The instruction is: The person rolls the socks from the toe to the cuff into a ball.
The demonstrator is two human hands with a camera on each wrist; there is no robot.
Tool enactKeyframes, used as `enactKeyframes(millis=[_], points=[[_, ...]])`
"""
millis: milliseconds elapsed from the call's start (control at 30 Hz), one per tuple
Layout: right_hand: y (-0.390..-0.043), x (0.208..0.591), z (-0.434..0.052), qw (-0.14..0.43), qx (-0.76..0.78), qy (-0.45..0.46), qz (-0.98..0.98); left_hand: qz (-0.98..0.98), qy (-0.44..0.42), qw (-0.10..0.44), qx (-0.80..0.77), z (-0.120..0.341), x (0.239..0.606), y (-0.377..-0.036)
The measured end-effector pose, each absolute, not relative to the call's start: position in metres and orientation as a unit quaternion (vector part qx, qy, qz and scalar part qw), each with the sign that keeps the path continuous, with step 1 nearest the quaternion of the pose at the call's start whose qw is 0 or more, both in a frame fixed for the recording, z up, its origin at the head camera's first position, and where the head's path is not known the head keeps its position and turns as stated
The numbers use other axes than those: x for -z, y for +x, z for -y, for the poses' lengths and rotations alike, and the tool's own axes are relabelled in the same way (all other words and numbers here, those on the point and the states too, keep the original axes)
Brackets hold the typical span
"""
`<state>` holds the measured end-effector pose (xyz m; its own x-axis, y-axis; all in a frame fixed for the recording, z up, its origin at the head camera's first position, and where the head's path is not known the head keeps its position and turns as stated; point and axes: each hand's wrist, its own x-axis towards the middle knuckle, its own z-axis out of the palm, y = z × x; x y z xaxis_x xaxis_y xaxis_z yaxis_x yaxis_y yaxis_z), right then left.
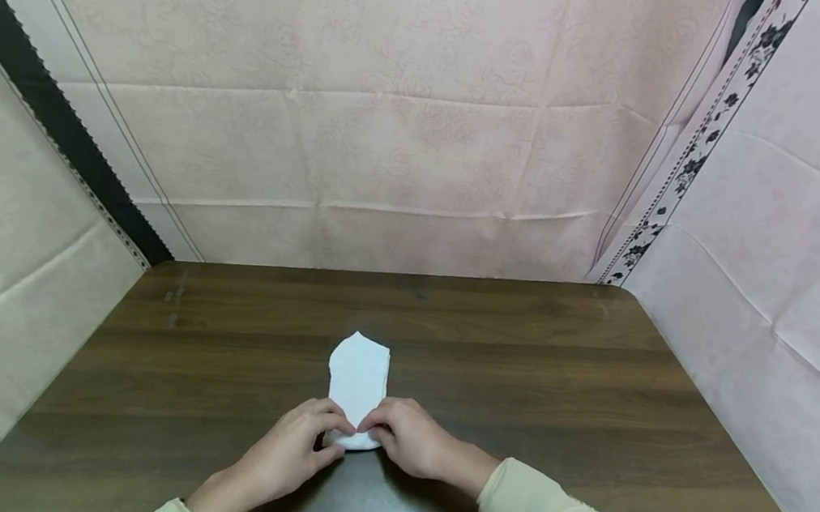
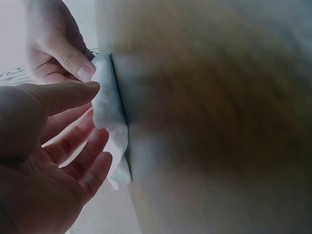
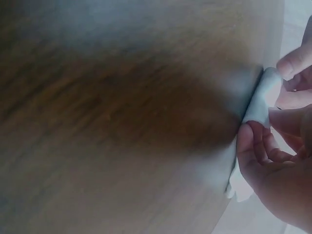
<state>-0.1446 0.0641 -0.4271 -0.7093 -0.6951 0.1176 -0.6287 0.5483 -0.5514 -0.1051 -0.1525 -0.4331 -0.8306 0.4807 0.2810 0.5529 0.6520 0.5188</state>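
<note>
A narrow, folded white cloth lies lengthwise on the table, its far end uneven. Its near end is turned over into a thick roll. My left hand holds the left side of that roll, with the thumb on the near side and the index finger over the top. From the other side, my right hand pinches the roll's right part. The two index fingertips almost meet at the middle of the cloth. In the right wrist view, the fingers of the right hand curl about the roll's end.
The brown wood-grain table extends around the cloth on all sides. Pale patterned sheets hang behind it and along both sides, the right one edged with a black floral border.
</note>
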Motion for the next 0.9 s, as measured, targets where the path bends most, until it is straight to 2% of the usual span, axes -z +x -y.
enactKeyframes(millis=[533, 900], points=[[-0.1459, 0.4251, -0.0635, 0.110, 0.344, -0.327, -0.873, 0.920, -0.236, 0.019, 0.312, 0.1533, 0.4329, -0.1089], [-0.1373, 0.4259, -0.0670, 0.000, 0.272, -0.382, -0.883, 0.916, -0.221, 0.014, 0.333, 0.1552, 0.4340, -0.1129]])
